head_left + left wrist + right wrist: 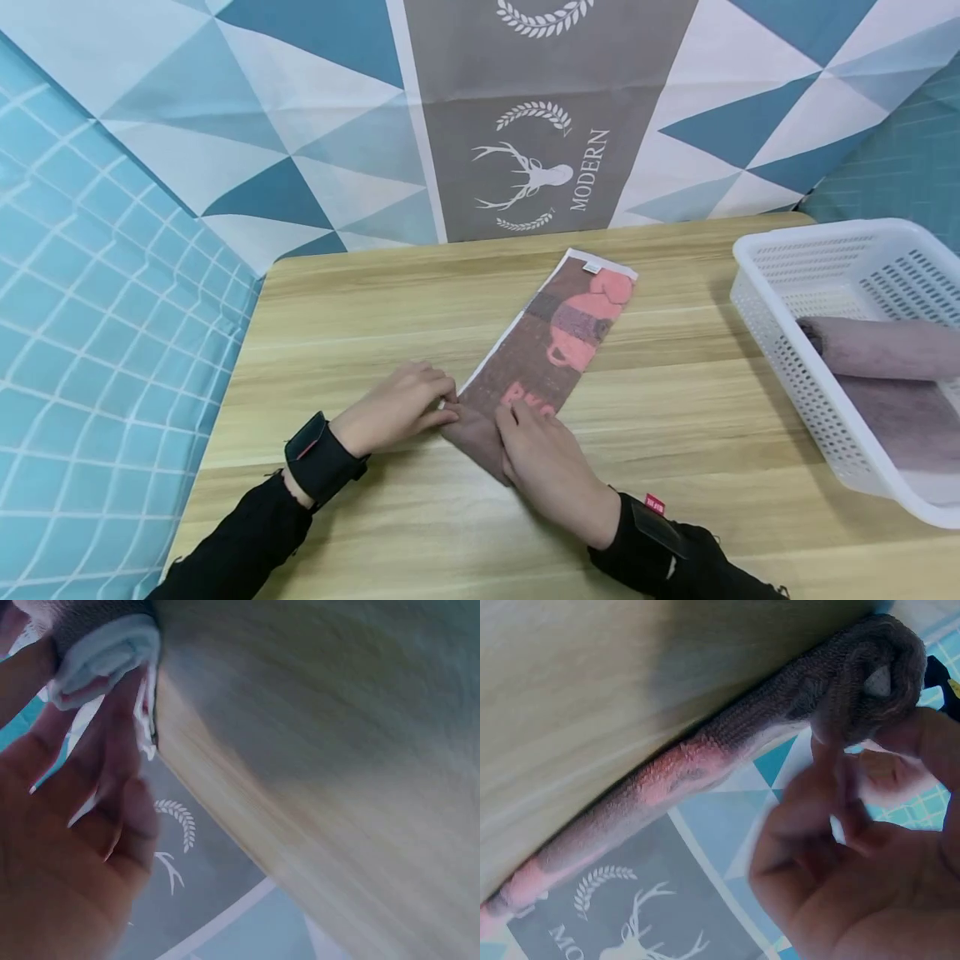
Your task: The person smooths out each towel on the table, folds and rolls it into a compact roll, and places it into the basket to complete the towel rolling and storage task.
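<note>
A folded brown-purple towel [517, 354] with a pink animal figure and pink letters lies slanted across the wooden table, its white-edged far end flat. Its near end is curled into a short roll [477, 437]. My left hand [401, 404] pinches the left end of this roll between thumb and fingers; the left wrist view shows the pale layers of the roll's end [109, 656]. With thumb and bent fingers my right hand [547, 462] grips the other end. Seen in the right wrist view, that end of the roll [911, 667] shows a spiral of layers.
At the right of the table [352, 317] stands a white perforated plastic basket [780, 333]. Inside it, a rolled towel [892, 348] lies above another brown-purple cloth [900, 421]. Patterned blue, white and grey cloth [337, 125] hangs behind the table's back edge.
</note>
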The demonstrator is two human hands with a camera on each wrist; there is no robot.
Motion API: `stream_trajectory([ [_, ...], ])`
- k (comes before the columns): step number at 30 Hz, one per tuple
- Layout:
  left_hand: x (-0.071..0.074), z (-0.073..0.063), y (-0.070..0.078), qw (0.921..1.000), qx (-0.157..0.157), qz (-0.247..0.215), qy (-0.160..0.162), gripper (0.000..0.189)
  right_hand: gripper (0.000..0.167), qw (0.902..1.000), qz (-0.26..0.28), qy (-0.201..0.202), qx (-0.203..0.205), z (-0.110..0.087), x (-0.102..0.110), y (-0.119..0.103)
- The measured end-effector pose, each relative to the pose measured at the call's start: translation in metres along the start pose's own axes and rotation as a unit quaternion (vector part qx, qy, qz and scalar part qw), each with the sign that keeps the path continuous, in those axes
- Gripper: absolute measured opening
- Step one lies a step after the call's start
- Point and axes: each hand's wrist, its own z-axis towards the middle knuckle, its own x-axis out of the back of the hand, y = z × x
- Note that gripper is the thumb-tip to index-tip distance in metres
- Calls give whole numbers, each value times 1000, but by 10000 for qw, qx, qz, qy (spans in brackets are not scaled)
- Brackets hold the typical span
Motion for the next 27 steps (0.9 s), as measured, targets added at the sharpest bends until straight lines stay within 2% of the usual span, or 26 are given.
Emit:
stream_trajectory([
  [4, -3, 0, 3, 9985, -96, 369, 383, 15, 8, 9996, -30, -123, 261, 3, -4, -2],
  [8, -4, 3, 9, 9956, -468, 645, 498, 12, 11, 9988, -236, -78, 410, 2, -5, -4],
  [11, -3, 4, 12, 9924, -759, 854, 463, 10, 9, 9962, -574, 139, 645, -2, -4, -5],
  [15, 0, 3, 13, 9929, -880, 756, 274, 5, 34, 9947, -701, 75, 753, -10, 0, -6],
  [18, 3, 1, 13, 9950, -782, 613, 48, 20, 53, 9960, -591, -152, 659, -12, 1, -5],
  [20, 4, 0, 13, 9949, -763, 657, -72, 33, 58, 9957, -625, -186, 656, -11, 1, -3],
  [23, 3, 1, 13, 9931, -837, 817, -87, 41, 57, 9951, -713, -117, 676, -9, -2, 0],
  [27, -1, 2, 12, 9924, -881, 856, 103, 32, 43, 9948, -719, 93, 716, -8, -6, 3],
])
